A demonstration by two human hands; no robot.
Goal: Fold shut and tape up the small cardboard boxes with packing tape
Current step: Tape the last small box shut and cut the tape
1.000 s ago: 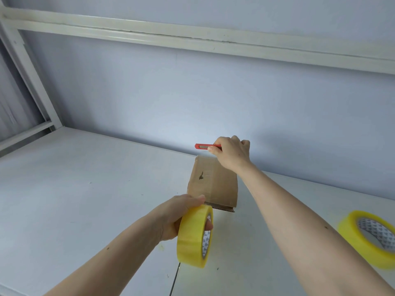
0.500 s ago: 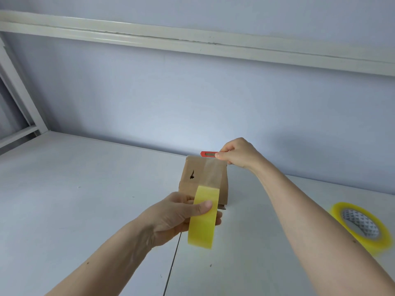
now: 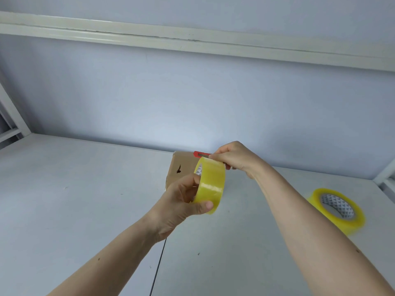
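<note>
Pale blue wall fills the upper half of our view, crossed by a cream rail [image 3: 192, 40], and below it we see a white table [image 3: 74, 199] with a dark seam running toward us between two panels. Near the middle of the table, close to the wall, stands the small cardboard box [image 3: 181, 167]: plain brown, closed on the faces we can see, with a small dark mark on its near side; much of it is hidden behind the hands and the roll. Just in front of it our left hand [image 3: 181, 207] holds a roll of packing tape [image 3: 211, 184] off the table, fingers curled into the core and thumb pressed along the lower outer rim; the roll is translucent yellow, glossy, with a patterned white core just visible. Above the roll our right hand [image 3: 237, 160] is closed round a red utility knife [image 3: 202, 154], its pale blade end pointing left over the box top, the fingertips meeting the roll's upper edge. We cannot tell whether a strip of tape joins roll and box. Further right, well apart, a second yellow tape roll [image 3: 337, 210] lies flat on the table.
</note>
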